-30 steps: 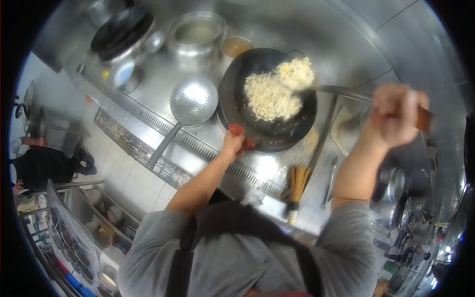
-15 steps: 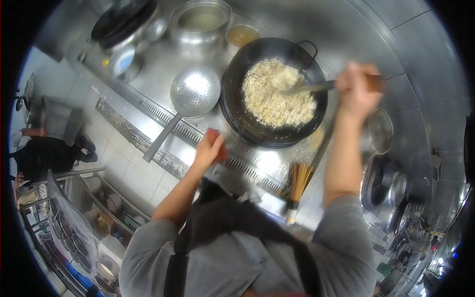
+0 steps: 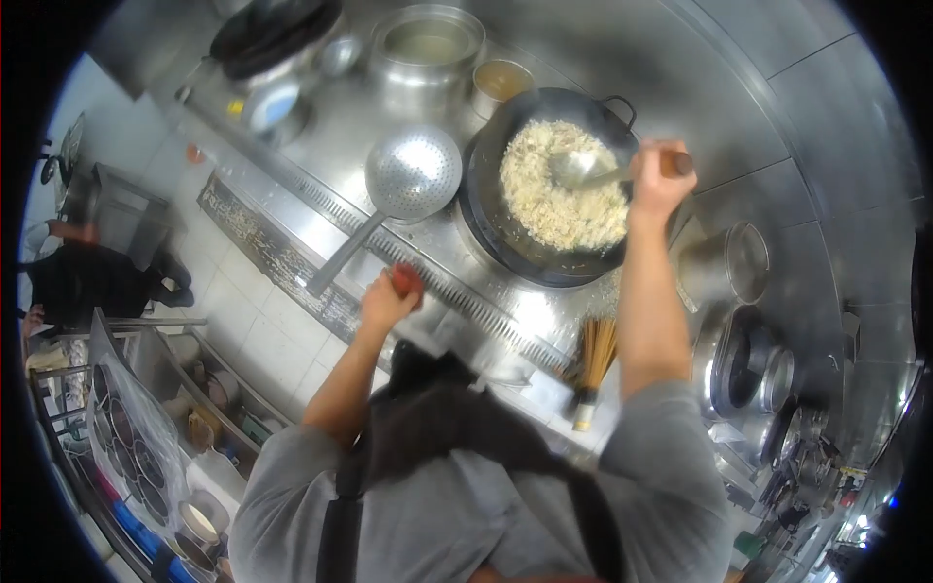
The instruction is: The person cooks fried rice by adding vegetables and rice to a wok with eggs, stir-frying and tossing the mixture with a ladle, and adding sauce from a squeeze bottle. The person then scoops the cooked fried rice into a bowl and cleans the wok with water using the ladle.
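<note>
My right hand (image 3: 659, 187) is wrapped round the wooden handle of a metal ladle (image 3: 577, 168). The ladle's bowl rests among pale, rice-like food (image 3: 564, 216) in the black wok (image 3: 505, 251). Part of the ladle's bowl shows shiny above the grains. Lower left of the wok, my left hand (image 3: 385, 301) is closed on a small red object (image 3: 406, 280) at the counter's front edge. Its kind is unclear, since my fingers cover part of it. Beyond that hand lies a perforated strainer (image 3: 416, 173) with a long grey handle.
Behind the strainer stand a metal pot (image 3: 428, 73) and a small bowl of brownish liquid (image 3: 501, 80). A bundle of bamboo sticks (image 3: 597, 355) stands near the wok's front. Pans (image 3: 741, 360) line the right side. A person in dark clothes (image 3: 92, 282) is at far left.
My right hand has come left and slightly down, bringing the ladle lower into the food, and a clump on it has gone. My left hand stays closed on the red object.
</note>
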Available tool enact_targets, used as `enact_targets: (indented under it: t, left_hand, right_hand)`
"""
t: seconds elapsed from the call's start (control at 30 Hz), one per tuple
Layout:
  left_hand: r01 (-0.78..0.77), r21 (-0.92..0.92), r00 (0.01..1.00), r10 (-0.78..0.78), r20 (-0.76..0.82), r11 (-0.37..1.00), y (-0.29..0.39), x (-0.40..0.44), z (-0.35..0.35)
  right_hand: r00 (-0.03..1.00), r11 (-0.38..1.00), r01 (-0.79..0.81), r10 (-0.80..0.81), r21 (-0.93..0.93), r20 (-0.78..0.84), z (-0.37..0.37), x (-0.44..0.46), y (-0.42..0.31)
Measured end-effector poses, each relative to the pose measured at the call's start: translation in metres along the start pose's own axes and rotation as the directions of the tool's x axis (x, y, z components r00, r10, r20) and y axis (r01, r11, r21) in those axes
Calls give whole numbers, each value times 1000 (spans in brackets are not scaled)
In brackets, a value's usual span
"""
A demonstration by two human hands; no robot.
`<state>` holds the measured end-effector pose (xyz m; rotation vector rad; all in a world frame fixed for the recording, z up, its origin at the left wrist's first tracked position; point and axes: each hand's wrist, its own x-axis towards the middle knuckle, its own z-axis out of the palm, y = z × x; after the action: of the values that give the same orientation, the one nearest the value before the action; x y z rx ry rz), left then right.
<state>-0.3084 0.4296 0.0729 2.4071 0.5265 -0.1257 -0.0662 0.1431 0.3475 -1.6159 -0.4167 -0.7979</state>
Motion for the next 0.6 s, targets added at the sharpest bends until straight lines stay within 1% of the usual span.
enact_targets:
  t: [0.03, 0.07, 0.1, 0.13, 0.2, 0.23, 0.27, 0.3, 0.33, 0.37, 0.4, 0.43, 0.47, 0.5, 0.53, 0.57, 0.6]
  left_hand:
    - [-5, 4, 1000, 5, 3, 1000, -9, -7, -3]
    - [-20, -31, 999, 19, -26, 999, -20, -15, -5]
    - [-41, -73, 997, 36, -71, 997, -30, -14, -8]
    - [-39, -76, 997, 34, -71, 996, -44, -24, -11]
    - [-52, -302, 991, 12, -134, 952, -77, -48, -18]
    - [-40, -335, 991, -5, -133, 941, -90, -60, -19]
    - [-24, -365, 992, -24, -126, 931, -107, -74, -21]
    - [101, -281, 995, -103, 5, 954, -129, -84, -19]
    - [220, -179, 971, -199, 131, 959, -156, -96, -12]
    - [303, -104, 933, -272, 237, 947, -185, -104, -5]
    - [391, -20, 871, -363, 331, 920, -218, -122, 4]
    - [409, 48, 861, -403, 310, 911, -263, -146, 15]
    - [454, 107, 844, -466, 267, 884, -301, -171, 29]
    - [693, 278, 661, -741, 123, 665, -334, -239, 40]
    - [680, 386, 601, -776, 194, 623, -428, -277, 83]
    - [738, 344, 547, -813, 199, 581, -431, -307, 91]
    - [792, 302, 491, -847, 203, 531, -429, -336, 99]
  right_hand:
    - [994, 985, 104, -98, -138, 53, -5, -1, 2]
    - [994, 984, 107, -101, -140, 50, -7, 3, -20]
    - [995, 983, 99, -102, -153, -9, -11, 17, -46]
    - [994, 982, 73, -85, -171, -62, -17, 21, -72]
    - [998, 999, -21, 19, -31, -59, -32, 12, -107]
    - [998, 1000, 2, -1, 6, -69, -37, 0, -109]
    - [998, 1000, 7, -7, 10, -64, -31, -10, -94]
    - [989, 998, -46, 51, 42, -137, -22, -27, -71]
    - [972, 992, -102, 116, 78, -202, -16, -38, -54]
    - [970, 981, -91, 127, 173, -209, -12, -29, -40]
    - [953, 997, -80, 74, -7, -295, -11, -25, -53]
    - [934, 985, -69, 7, -160, -356, 0, -13, -68]
    - [947, 931, 50, -159, -361, -280, -12, -5, -70]
    - [964, 981, -119, 76, -156, -257, -4, -11, -103]
    - [982, 993, -93, 79, -74, -174, -20, -9, -87]
    - [1000, 1000, -4, 4, 12, -23, -29, -9, -68]
    - [1000, 998, -1, 1, -61, -1, -9, -25, -72]
